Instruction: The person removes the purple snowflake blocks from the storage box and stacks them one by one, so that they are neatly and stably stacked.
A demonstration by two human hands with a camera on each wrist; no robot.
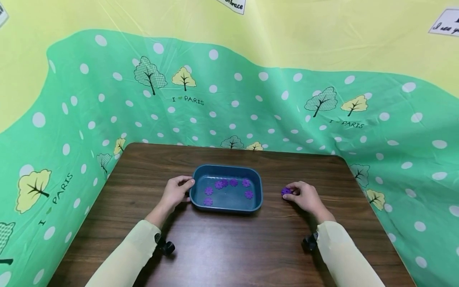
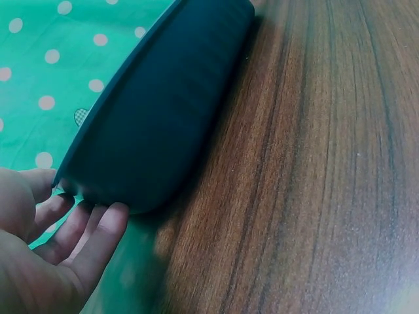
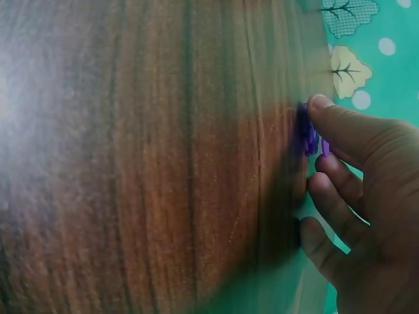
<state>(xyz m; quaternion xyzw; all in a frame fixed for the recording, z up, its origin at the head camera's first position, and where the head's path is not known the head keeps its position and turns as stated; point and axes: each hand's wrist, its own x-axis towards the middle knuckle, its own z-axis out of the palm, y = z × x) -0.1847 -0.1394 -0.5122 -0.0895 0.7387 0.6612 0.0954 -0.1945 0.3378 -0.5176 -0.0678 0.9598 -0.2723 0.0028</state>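
Head view, blue box [image 1: 226,200]: it stands on the brown bench [image 1: 218,251] in front of you, between your two hands.
Head view, purple flowers [image 1: 249,194]: seven pieces lie inside the box; two are at the left, three in the middle toward the far wall, two at the right.
Head view, left hand [image 1: 176,191]: your grip is closed on the left end of the box, the thumb at the rim.
Head view, right hand [image 1: 304,196]: your grip is nearly closed; thumb and finger pinch a purple flower [image 1: 286,191], to the right of the box and apart from it.
Head view, cloth [image 1: 215,105]: green and yellow, with dots and trees, it hangs behind the bench.
Left wrist view, box wall: your thumb meets the rim, while the other fingers reach under it along the outer wall.
Right wrist view, pinched flower: you see purple at the thumb tip, edge-on; whether it is one piece or more, I cannot tell. The lower fingers are loosely bent.
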